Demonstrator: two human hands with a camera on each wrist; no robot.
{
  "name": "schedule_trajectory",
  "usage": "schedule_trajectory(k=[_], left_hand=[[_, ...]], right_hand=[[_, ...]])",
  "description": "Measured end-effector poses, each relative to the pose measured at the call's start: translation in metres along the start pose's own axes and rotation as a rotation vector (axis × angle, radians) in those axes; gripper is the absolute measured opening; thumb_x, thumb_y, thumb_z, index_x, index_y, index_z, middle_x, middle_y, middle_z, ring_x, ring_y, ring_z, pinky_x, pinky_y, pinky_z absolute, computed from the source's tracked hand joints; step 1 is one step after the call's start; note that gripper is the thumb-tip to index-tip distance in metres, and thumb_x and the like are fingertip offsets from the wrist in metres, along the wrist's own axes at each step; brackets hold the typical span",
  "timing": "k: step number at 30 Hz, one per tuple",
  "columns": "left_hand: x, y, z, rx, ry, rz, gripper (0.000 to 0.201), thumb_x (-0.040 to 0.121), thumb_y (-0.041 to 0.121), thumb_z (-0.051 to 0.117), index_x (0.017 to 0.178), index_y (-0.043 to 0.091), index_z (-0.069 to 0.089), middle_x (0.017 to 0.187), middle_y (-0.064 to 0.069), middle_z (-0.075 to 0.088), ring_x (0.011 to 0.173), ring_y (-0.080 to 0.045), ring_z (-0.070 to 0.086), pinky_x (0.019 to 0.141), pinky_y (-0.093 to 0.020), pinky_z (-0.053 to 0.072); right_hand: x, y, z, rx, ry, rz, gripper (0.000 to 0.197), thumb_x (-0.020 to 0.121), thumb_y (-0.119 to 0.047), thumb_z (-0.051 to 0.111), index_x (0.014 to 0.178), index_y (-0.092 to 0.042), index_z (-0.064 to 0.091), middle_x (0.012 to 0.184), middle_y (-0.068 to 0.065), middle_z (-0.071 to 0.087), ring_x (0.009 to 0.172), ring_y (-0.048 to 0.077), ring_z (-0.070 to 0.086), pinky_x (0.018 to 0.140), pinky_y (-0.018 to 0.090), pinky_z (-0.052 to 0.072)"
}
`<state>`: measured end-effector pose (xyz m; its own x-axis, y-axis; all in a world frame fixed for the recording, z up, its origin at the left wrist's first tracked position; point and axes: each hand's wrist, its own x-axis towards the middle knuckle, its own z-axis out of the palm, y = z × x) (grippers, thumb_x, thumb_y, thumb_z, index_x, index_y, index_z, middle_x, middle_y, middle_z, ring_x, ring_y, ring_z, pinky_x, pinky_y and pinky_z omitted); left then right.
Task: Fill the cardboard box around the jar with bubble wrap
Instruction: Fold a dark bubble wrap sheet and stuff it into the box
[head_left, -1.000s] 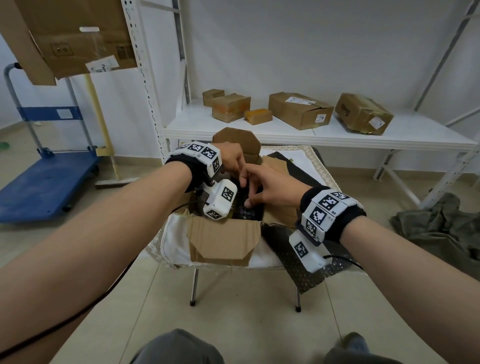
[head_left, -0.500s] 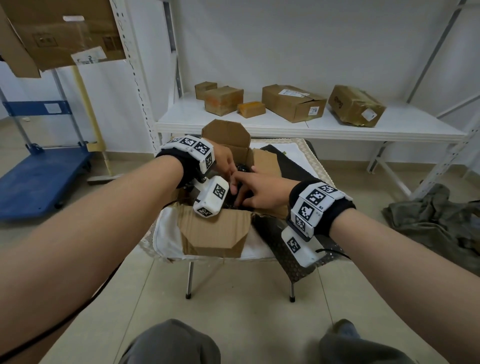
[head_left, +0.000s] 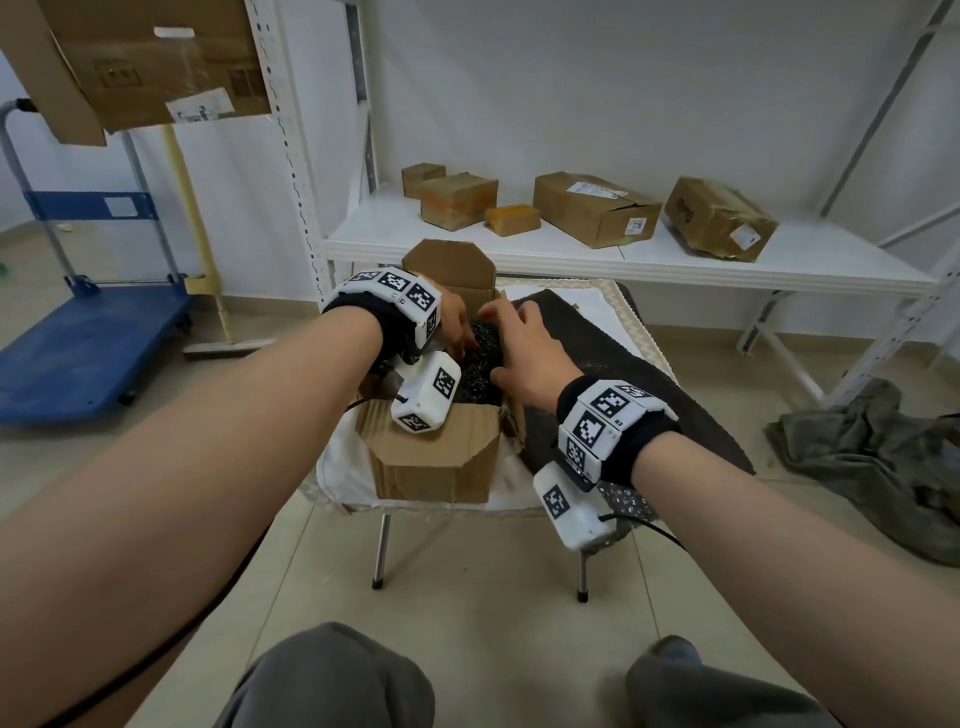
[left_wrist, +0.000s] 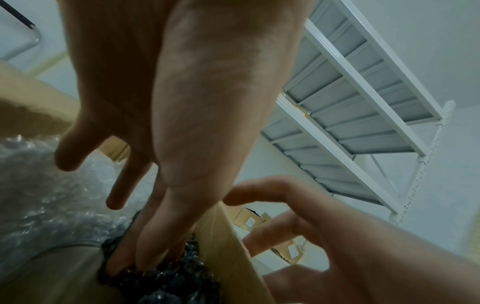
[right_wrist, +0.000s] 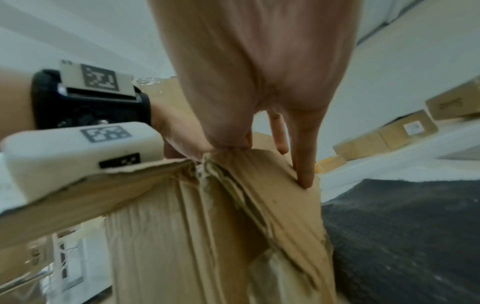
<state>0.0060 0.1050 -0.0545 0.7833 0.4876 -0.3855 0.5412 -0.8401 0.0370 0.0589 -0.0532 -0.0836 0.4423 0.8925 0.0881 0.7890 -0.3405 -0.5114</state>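
Note:
The open cardboard box (head_left: 436, 457) stands on a small table, flaps up. Dark bubble wrap (head_left: 480, 358) fills its opening. My left hand (head_left: 457, 325) reaches in from the left, and the left wrist view shows its straight fingers (left_wrist: 145, 253) pushing the dark bubble wrap (left_wrist: 176, 281) down beside the box wall (left_wrist: 226, 242). Clear bubble wrap (left_wrist: 39, 195) lies deeper in the box. My right hand (head_left: 524, 348) rests over the right rim, holding nothing, one finger (right_wrist: 303, 164) on the creased box flap (right_wrist: 259, 185). The jar is hidden.
A dark bubble wrap sheet (head_left: 623, 374) covers the table's right side and hangs over its edge. Behind stands a white shelf (head_left: 571, 260) with several cardboard boxes. A blue trolley (head_left: 88, 353) is on the left, a grey cloth (head_left: 872, 457) on the floor at right.
My right hand has drawn back from the middle of the box to its right rim. The left hand stays inside, pushing the dark wrap lower.

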Motion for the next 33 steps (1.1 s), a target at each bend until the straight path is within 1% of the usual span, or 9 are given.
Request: schedule_trajectory(k=[4, 7, 11, 15, 20, 24, 27, 29, 33], left_hand=[[0.000, -0.002, -0.004, 0.021, -0.008, -0.005, 0.007, 0.090, 0.028, 0.067, 0.094, 0.028, 0.072, 0.113, -0.007, 0.071, 0.099, -0.024, 0.064, 0.088, -0.035, 0.050], [-0.001, -0.005, -0.007, 0.060, -0.080, 0.032, 0.037, 0.089, 0.013, 0.063, 0.074, 0.047, 0.065, 0.110, -0.002, 0.072, 0.093, -0.022, 0.063, 0.075, -0.029, 0.050], [-0.011, -0.004, -0.012, 0.066, -0.120, 0.064, 0.033, 0.092, 0.000, 0.056, 0.119, 0.014, 0.068, 0.100, -0.007, 0.062, 0.058, -0.006, 0.058, 0.037, -0.010, 0.040], [-0.017, -0.004, -0.016, -0.003, -0.138, 0.109, 0.045, 0.094, -0.008, 0.046, 0.131, 0.013, 0.061, 0.092, -0.006, 0.060, 0.032, 0.003, 0.050, 0.032, -0.011, 0.036], [-0.015, -0.007, -0.013, -0.073, -0.135, 0.080, 0.054, 0.092, -0.003, 0.047, 0.134, 0.027, 0.061, 0.107, -0.006, 0.063, 0.046, -0.005, 0.054, 0.036, -0.011, 0.039], [-0.013, -0.008, -0.005, -0.043, -0.101, 0.030, 0.061, 0.090, 0.000, 0.053, 0.132, 0.044, 0.058, 0.094, 0.014, 0.066, 0.059, -0.007, 0.053, 0.038, -0.010, 0.038], [-0.014, -0.008, 0.002, -0.003, -0.084, 0.039, 0.058, 0.093, 0.002, 0.051, 0.137, 0.039, 0.055, 0.093, 0.016, 0.062, 0.063, -0.006, 0.049, 0.039, -0.008, 0.037], [-0.014, -0.008, 0.006, 0.027, -0.074, 0.046, 0.058, 0.094, 0.002, 0.049, 0.140, 0.037, 0.052, 0.112, 0.008, 0.064, 0.075, -0.011, 0.054, 0.054, -0.009, 0.041], [-0.021, -0.005, 0.008, 0.009, -0.062, 0.031, 0.052, 0.094, 0.004, 0.050, 0.138, 0.031, 0.057, 0.132, -0.003, 0.063, 0.107, -0.023, 0.059, 0.077, -0.026, 0.045]], right_hand=[[0.002, -0.004, -0.006, -0.107, -0.042, -0.032, 0.059, 0.086, -0.005, 0.069, 0.134, -0.023, 0.040, 0.133, 0.012, 0.034, 0.107, 0.043, 0.055, 0.086, 0.041, 0.049], [0.000, -0.006, -0.009, -0.235, -0.008, -0.043, 0.053, 0.084, -0.019, 0.076, 0.127, -0.019, 0.046, 0.133, 0.010, 0.037, 0.112, 0.038, 0.052, 0.093, 0.045, 0.047], [-0.001, -0.018, -0.006, -0.402, -0.017, -0.229, 0.017, 0.086, -0.011, 0.059, 0.099, -0.022, 0.056, 0.106, 0.000, 0.064, 0.111, 0.027, 0.055, 0.109, 0.044, 0.023], [0.000, -0.026, -0.006, -0.353, -0.262, -0.246, 0.019, 0.088, -0.004, 0.051, 0.092, -0.023, 0.051, 0.089, -0.002, 0.062, 0.101, 0.023, 0.058, 0.120, 0.045, 0.011], [0.004, -0.025, -0.004, -0.389, -0.330, -0.209, 0.012, 0.095, -0.013, 0.048, 0.095, -0.024, 0.054, 0.090, -0.004, 0.061, 0.100, 0.022, 0.056, 0.117, 0.048, 0.018], [0.003, -0.021, 0.003, -0.408, -0.406, -0.167, 0.017, 0.102, -0.024, 0.038, 0.096, -0.023, 0.053, 0.081, -0.008, 0.054, 0.103, 0.020, 0.052, 0.120, 0.055, -0.004], [0.004, -0.025, 0.004, -0.450, -0.471, -0.145, 0.024, 0.106, -0.030, 0.032, 0.109, -0.021, 0.055, 0.105, -0.002, 0.062, 0.128, 0.023, 0.048, 0.119, 0.057, -0.012], [0.006, -0.030, 0.003, -0.468, -0.497, -0.132, 0.031, 0.106, -0.031, 0.032, 0.123, -0.020, 0.055, 0.124, 0.001, 0.060, 0.138, 0.022, 0.040, 0.119, 0.058, -0.012], [0.004, -0.034, -0.002, -0.357, -0.424, -0.156, 0.011, 0.099, -0.019, 0.044, 0.098, -0.022, 0.054, 0.099, -0.003, 0.059, 0.117, 0.023, 0.055, 0.121, 0.054, 0.006]])
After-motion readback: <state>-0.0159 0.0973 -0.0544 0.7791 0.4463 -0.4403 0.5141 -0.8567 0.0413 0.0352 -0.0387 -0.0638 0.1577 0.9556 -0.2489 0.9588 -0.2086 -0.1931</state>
